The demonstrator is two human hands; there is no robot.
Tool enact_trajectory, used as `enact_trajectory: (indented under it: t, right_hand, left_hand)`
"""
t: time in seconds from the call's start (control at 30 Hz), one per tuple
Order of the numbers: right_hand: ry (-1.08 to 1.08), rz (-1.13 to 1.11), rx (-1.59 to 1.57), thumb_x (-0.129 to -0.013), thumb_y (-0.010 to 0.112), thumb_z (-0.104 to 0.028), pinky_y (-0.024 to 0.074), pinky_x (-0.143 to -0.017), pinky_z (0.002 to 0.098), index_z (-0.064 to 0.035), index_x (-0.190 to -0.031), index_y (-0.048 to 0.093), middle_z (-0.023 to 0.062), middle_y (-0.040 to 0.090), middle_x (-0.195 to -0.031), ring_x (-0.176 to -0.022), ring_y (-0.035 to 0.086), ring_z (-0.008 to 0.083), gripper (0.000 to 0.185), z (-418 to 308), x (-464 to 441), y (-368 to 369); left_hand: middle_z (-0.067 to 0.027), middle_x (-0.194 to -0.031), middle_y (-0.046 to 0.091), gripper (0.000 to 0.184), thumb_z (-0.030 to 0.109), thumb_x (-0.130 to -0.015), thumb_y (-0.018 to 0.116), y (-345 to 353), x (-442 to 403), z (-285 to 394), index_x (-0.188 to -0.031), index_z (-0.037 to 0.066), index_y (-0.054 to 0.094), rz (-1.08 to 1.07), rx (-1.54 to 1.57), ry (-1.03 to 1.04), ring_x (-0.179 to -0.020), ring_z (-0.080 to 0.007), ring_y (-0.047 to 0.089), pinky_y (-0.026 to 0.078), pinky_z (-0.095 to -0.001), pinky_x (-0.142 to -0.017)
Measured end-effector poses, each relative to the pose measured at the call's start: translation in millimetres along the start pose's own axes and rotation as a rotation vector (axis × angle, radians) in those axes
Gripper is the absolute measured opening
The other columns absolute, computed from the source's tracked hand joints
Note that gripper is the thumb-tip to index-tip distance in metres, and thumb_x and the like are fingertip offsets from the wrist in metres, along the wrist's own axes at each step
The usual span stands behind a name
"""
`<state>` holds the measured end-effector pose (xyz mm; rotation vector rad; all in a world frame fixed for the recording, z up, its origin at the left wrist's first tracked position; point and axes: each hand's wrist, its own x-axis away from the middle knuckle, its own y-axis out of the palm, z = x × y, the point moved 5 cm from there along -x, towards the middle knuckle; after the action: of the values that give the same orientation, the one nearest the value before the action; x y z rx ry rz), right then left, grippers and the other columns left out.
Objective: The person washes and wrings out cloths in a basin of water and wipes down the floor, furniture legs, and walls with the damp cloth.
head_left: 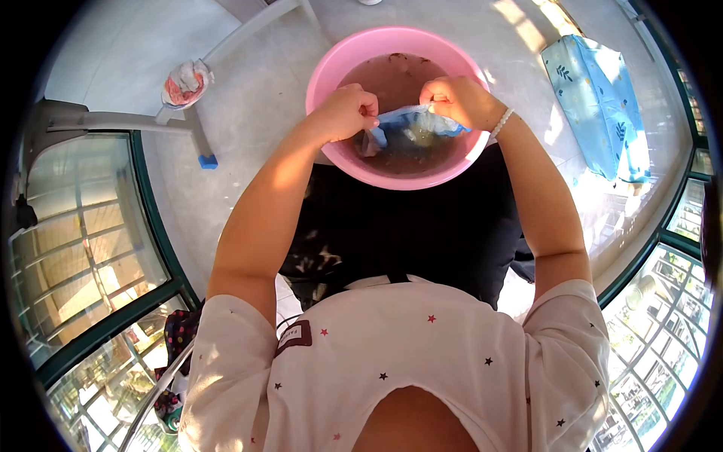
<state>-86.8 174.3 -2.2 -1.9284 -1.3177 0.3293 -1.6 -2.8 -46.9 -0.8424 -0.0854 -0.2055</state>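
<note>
A pink basin (pixel 319 90) with murky brownish water (pixel 388 84) stands on the floor before my knees, dark bits floating near its far side. Stretched across it between my hands is a thin, wet blue-and-white piece (pixel 414 119); whether cloth or plastic film I cannot tell. My left hand (pixel 343 113) pinches its left end, fingers closed. At the other end, my right hand (pixel 456 102) grips the upper edge between thumb and fingers, a beaded bracelet on that wrist. The lower part of the piece hangs towards the water, with a yellowish-pale patch near its middle.
A light-blue patterned box-like item (pixel 599 105) lies on the tiled floor at the right. At the left, a grey frame with a blue-capped leg (pixel 207 161) carries a red-and-white crumpled cloth (pixel 185 83). Green-framed windows (pixel 162 218) border both sides.
</note>
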Motion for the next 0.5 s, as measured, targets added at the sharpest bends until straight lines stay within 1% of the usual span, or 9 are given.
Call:
enact_trajectory:
  t: [0.1, 0.17, 0.2, 0.23, 0.3, 0.37, 0.43, 0.47, 0.5]
  right_hand:
    - [0.005, -0.11, -0.097, -0.081, 0.054, -0.01, 0.0487, -0.07, 0.0321, -0.0059, -0.101, 0.063, 0.0082, 0.065, -0.083, -0.077, 0.062, 0.0201, 0.023, 25, -12, 24]
    - [0.242, -0.069, -0.23, -0.08, 0.053, -0.009, 0.0478, -0.079, 0.0317, -0.0085, -0.1, 0.066, 0.0079, 0.067, -0.088, -0.085, 0.063, 0.0193, 0.024, 76, -32, 42]
    - [0.237, -0.015, 0.052, -0.079, 0.053, -0.007, 0.0475, -0.081, 0.0323, -0.0103, -0.1, 0.066, 0.0066, 0.067, -0.092, -0.088, 0.063, 0.0206, 0.026, 87, -34, 45]
    - [0.23, 0.038, 0.333, -0.078, 0.053, -0.004, 0.0471, -0.083, 0.0329, -0.0121, -0.101, 0.067, 0.0052, 0.067, -0.095, -0.091, 0.063, 0.0219, 0.028, 89, -35, 44]
    - [0.222, -0.186, 0.449, -0.076, 0.054, -0.003, 0.0449, -0.087, 0.0344, -0.0151, -0.105, 0.065, 0.0016, 0.066, -0.104, -0.099, 0.06, 0.0213, 0.033, 96, -35, 60]
    - [0.128, -0.311, 0.566, -0.075, 0.055, -0.002, 0.0423, -0.09, 0.0357, -0.0172, -0.109, 0.064, 0.0004, 0.063, -0.112, -0.107, 0.056, 0.0202, 0.039, 98, -32, 74]
    - [-0.053, -0.328, 0.689, -0.073, 0.056, 0.0, 0.0391, -0.093, 0.0367, -0.0184, -0.113, 0.061, 0.0018, 0.06, -0.118, -0.114, 0.051, 0.0184, 0.045, 96, -27, 92]
    - [0.015, -0.329, 0.67, -0.074, 0.057, -0.003, 0.0342, -0.098, 0.0379, -0.019, -0.11, 0.061, 0.0002, 0.053, -0.128, -0.122, 0.044, 0.0163, 0.04, 101, -27, 99]
    - [0.063, -0.299, 0.693, -0.074, 0.057, -0.004, 0.0343, -0.097, 0.0383, -0.0186, -0.109, 0.061, -0.0002, 0.054, -0.125, -0.12, 0.045, 0.0164, 0.038, 105, -29, 106]
  left_hand:
    - [-0.0124, -0.088, 0.059, 0.007, 0.012, -0.073, 0.066, 7, 3, 3, -0.078, 0.007, 0.064, -0.166, -0.25, -0.153, -0.081, -0.0296, 0.058, 0.048, -0.0398, -0.067]
    - [-0.0136, -0.09, 0.061, 0.006, 0.013, -0.075, 0.063, 36, -6, -26, -0.077, 0.008, 0.064, -0.259, -0.546, -0.241, -0.083, -0.0312, 0.059, 0.048, -0.0413, -0.069]
    - [-0.0163, -0.093, 0.064, 0.012, 0.015, -0.076, 0.06, 37, -5, -18, -0.084, 0.008, 0.066, -0.131, -0.604, -0.31, -0.087, -0.0335, 0.06, 0.048, -0.0421, -0.073]
    - [-0.0168, -0.095, 0.064, 0.016, 0.017, -0.075, 0.062, 45, -9, -15, -0.087, 0.008, 0.066, -0.106, -0.51, -0.302, -0.09, -0.0332, 0.06, 0.048, -0.0417, -0.076]
    - [-0.0177, -0.099, 0.064, 0.023, 0.022, -0.075, 0.064, 65, -16, -13, -0.093, 0.006, 0.066, -0.066, -0.319, -0.288, -0.095, -0.0327, 0.06, 0.047, -0.041, -0.081]
    - [-0.0185, -0.1, 0.063, 0.036, 0.028, -0.074, 0.068, 90, -17, -4, -0.103, 0.008, 0.064, -0.189, -0.02, -0.293, -0.104, -0.0325, 0.057, 0.044, -0.0395, -0.088]
    - [-0.0185, -0.119, 0.051, 0.056, 0.036, -0.07, 0.072, 113, -24, -19, -0.118, 0.011, 0.056, -0.252, -0.071, -0.4, -0.112, -0.0352, 0.051, 0.042, -0.039, -0.094]
    - [-0.0187, -0.124, 0.046, 0.06, 0.037, -0.07, 0.072, 119, -24, -25, -0.121, 0.012, 0.053, -0.231, -0.092, -0.468, -0.114, -0.0363, 0.049, 0.041, -0.039, -0.095]
    - [-0.0188, -0.129, 0.042, 0.064, 0.038, -0.07, 0.073, 123, -25, -30, -0.125, 0.013, 0.05, -0.211, -0.113, -0.537, -0.115, -0.0374, 0.048, 0.041, -0.0391, -0.096]
